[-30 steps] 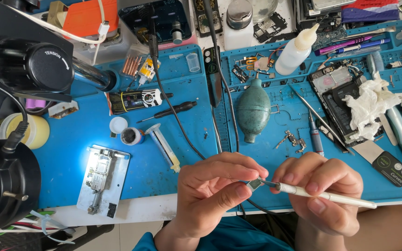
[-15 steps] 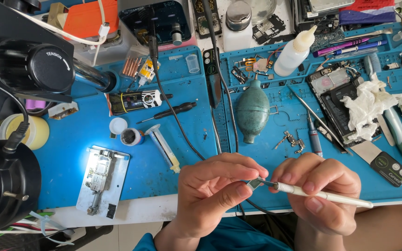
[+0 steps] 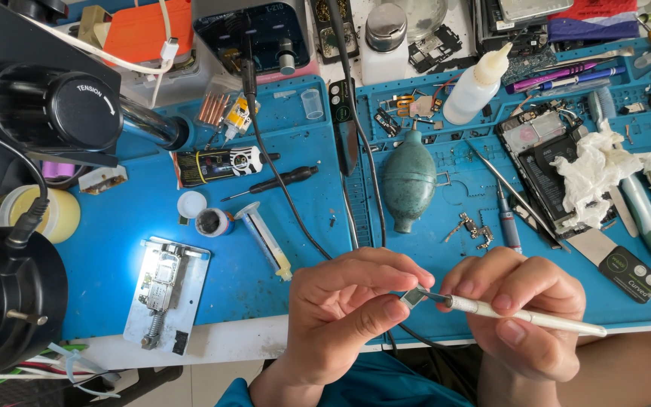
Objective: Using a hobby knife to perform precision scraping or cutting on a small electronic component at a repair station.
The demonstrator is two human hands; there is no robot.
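My left hand (image 3: 348, 309) pinches a tiny metal part (image 3: 413, 297) between thumb and forefinger, just above the near edge of the blue work mat (image 3: 280, 249). My right hand (image 3: 521, 309) grips a slim white craft knife (image 3: 529, 316), its tip touching that small part. Both hands meet at the bottom centre of the head view.
A microscope (image 3: 9, 188) stands at the left, its light on a circuit board in a metal holder (image 3: 163, 286). On the mat lie a teal dust blower (image 3: 408, 181), a syringe (image 3: 265, 241), a screwdriver (image 3: 276, 181), tweezers (image 3: 506, 188), an opened phone (image 3: 544, 162) with crumpled tissue and a squeeze bottle (image 3: 480, 83).
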